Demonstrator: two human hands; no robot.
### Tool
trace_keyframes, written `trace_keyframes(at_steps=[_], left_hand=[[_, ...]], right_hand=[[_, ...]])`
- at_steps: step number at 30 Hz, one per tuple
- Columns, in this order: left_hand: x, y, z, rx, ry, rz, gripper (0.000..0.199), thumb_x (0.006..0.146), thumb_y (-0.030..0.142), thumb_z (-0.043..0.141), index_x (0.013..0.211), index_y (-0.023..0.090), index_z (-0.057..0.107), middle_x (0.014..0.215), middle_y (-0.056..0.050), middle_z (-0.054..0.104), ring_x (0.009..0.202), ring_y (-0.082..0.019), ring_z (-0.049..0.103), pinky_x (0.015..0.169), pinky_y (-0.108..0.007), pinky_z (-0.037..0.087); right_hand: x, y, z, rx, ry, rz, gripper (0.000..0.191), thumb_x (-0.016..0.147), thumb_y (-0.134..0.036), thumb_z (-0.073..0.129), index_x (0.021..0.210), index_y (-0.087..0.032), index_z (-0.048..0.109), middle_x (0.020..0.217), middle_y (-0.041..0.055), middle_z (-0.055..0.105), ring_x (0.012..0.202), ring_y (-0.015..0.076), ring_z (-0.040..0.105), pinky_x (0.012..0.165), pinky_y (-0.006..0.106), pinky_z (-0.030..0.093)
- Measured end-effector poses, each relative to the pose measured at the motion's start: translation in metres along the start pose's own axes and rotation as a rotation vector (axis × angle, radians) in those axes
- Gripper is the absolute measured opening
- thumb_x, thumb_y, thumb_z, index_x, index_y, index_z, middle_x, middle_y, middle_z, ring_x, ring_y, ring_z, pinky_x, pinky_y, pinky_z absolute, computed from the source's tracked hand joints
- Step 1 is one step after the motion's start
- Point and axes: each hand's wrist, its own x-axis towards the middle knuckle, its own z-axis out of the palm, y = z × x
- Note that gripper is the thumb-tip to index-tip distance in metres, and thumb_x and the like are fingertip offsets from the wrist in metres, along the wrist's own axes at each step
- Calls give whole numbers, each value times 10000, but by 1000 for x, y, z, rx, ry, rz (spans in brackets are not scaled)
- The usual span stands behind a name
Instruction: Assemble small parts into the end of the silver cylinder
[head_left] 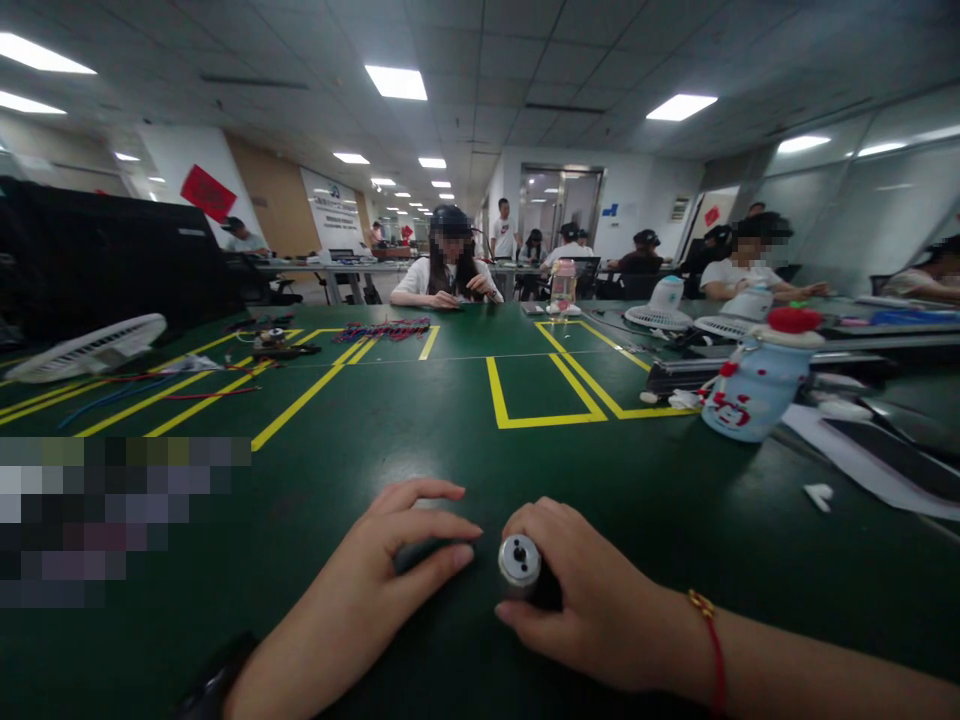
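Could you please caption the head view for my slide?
Right hand holds a small metal motor; left hand rests on green table.

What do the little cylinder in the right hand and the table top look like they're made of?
The cylinder looks like metal: its round end face is silvery and shiny, with a dark hole in the middle. The right hand grips it. The table top seems a dark green mat, maybe rubber or vinyl, with a dull sheen and yellow tape lines.
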Motion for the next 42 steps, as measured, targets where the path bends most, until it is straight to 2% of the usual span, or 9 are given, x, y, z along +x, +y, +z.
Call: trace_keyframes(at_steps=[4, 8, 15, 19, 23, 26, 33, 42], left_hand=[[8, 23, 0, 5, 62, 61, 250, 901, 234, 606, 1000, 432, 724, 1359, 40, 513, 1282, -283, 426, 1061, -531, 345], [12, 32, 7, 6, 29, 131, 311, 905, 202, 616, 1040, 468, 701, 1401, 65, 476, 1314, -265, 388, 1079, -516, 327], [12, 31, 14, 8, 3, 140, 343, 923, 155, 564, 1016, 451, 709, 1406, 67, 474, 1333, -267, 365, 1094, -527, 314], [8, 32, 14, -50, -61, 90, 383, 957, 150, 465, 1118, 437, 660, 1447, 58, 428, 1367, -247, 343, 1119, -519, 305], [3, 32, 12, -77, -56, 10, 342, 979, 190, 415, 1121, 384, 658, 1405, 21, 469, 1331, -244, 404, 1125, -521, 304], [1, 30, 13, -102, -57, -1, 334, 969, 188, 421, 1102, 373, 665, 1394, 19, 480, 1321, -241, 422, 1124, -511, 311], [-4, 26, 15, -221, -108, -8, 464, 909, 68, 381, 1114, 370, 667, 1403, 31, 486, 1326, -212, 438, 1145, -484, 296], [-6, 15, 11, -41, -62, 49, 562, 860, 12, 418, 1298, 344, 534, 1384, -13, 526, 1310, -226, 458, 1156, -488, 293]], right_hand=[[-1, 3, 1, -5, -4, -10, 258, 754, -258, 691, 956, -188, 546, 934, 35, 567, 831, 207, 479, 737, 349, 386], [0, 6, 4, -9, -6, -28, 286, 775, -279, 673, 1005, -176, 536, 971, 55, 562, 859, 218, 481, 760, 364, 388], [1, 6, 4, -3, -6, -27, 266, 765, -270, 680, 971, -179, 537, 956, 48, 562, 856, 216, 477, 758, 364, 385], [0, 5, 4, 11, -4, -21, 274, 762, -266, 685, 977, -182, 538, 957, 46, 566, 858, 214, 480, 760, 363, 383], [0, 4, 3, -4, -13, -8, 276, 762, -274, 689, 977, -184, 543, 955, 47, 571, 845, 214, 479, 750, 359, 383], [0, 3, 3, -7, -19, -3, 269, 764, -266, 687, 978, -184, 546, 954, 46, 575, 845, 213, 480, 747, 356, 384], [1, 3, 3, -5, -28, -9, 274, 754, -269, 697, 968, -183, 548, 961, 44, 577, 855, 213, 483, 760, 359, 385], [1, 2, -2, 8, -24, -4, 293, 738, -275, 717, 959, -185, 547, 951, 35, 578, 835, 203, 482, 737, 345, 389]])
